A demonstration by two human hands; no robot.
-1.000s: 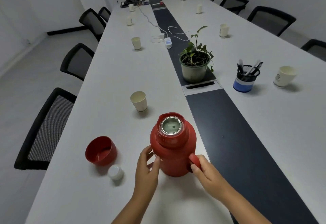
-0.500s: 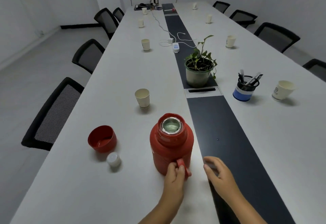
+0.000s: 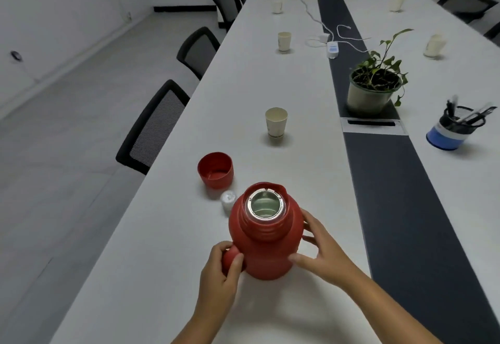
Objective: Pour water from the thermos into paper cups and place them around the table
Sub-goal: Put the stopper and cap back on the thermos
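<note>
Left hand point(image 3: 220, 276) grips thermos point(image 3: 266, 235) handle, mostly hidden; right hand point(image 3: 323, 253) fingers spread against it.

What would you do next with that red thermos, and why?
Probably put the white stopper back in the thermos: its mouth is open, the left hand grips the handle, the right hand steadies its side, and paper cups such as the nearest already stand around the table.

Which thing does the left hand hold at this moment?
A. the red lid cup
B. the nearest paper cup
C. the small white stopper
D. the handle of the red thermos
D: the left hand curls round the handle of the red thermos, while the right hand rests on its other side.
</note>
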